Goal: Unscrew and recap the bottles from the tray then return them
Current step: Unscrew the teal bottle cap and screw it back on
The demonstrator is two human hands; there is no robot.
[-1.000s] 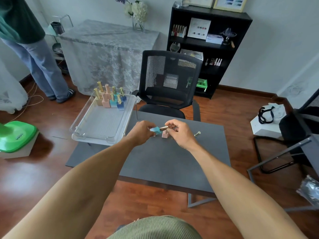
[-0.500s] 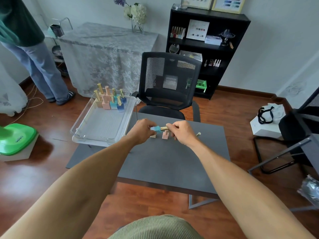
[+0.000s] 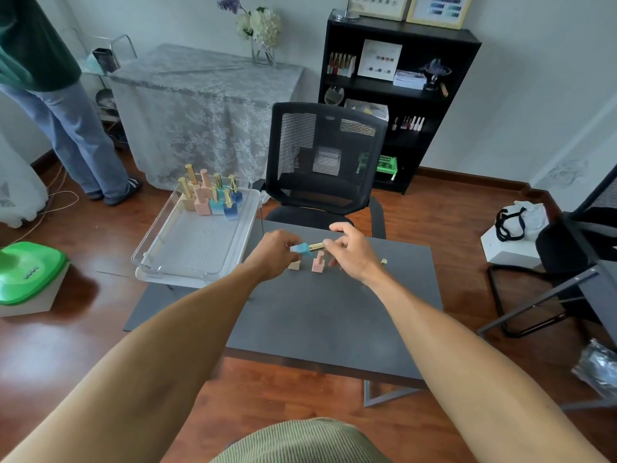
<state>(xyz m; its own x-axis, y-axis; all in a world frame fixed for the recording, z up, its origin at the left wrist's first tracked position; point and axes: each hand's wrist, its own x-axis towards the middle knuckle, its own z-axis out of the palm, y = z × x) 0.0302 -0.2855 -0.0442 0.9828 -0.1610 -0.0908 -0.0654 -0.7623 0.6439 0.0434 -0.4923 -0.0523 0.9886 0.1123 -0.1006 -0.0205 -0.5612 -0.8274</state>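
My left hand [image 3: 273,252] holds a teal bottle [image 3: 301,249] on its side above the grey table [image 3: 334,315], its gold cap [image 3: 315,246] pointing right. My right hand [image 3: 350,253] has its fingers spread, with the thumb tip at the cap's end. Below the hands a pink bottle [image 3: 318,264] stands without a cap, and a beige bottle [image 3: 295,265] is partly hidden by my left hand. A loose gold cap [image 3: 384,261] lies to the right. The clear tray [image 3: 187,255] at the table's left holds several capped bottles [image 3: 210,197] at its far end.
A black mesh chair [image 3: 327,162] stands just behind the table. A person [image 3: 60,111] stands at far left by a cloth-covered table [image 3: 200,101]. A green object [image 3: 28,272] sits on the floor at left, and another chair [image 3: 581,262] and a white box [image 3: 510,242] at right.
My right hand was pinched on the gold cap; its fingers have now spread apart. My left hand still holds the teal bottle in the same place.
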